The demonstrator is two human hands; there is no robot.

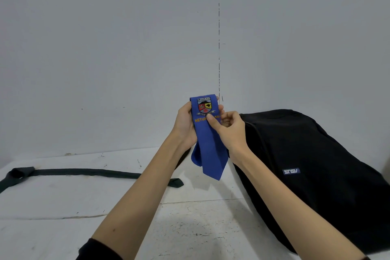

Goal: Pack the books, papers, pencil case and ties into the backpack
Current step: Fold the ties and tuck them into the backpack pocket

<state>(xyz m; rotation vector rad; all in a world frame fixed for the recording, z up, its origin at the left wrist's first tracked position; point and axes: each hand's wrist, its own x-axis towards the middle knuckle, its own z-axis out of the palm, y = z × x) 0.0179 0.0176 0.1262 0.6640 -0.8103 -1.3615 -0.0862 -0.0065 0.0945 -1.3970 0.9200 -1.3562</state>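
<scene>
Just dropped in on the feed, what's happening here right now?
A person is holding a folded blue tie with a school crest up in front of them. The left hand grips it from behind and the right hand pinches its front. The black backpack lies on the white table just to the right. A dark tie is stretched out on the table, not yet packed.
</scene>
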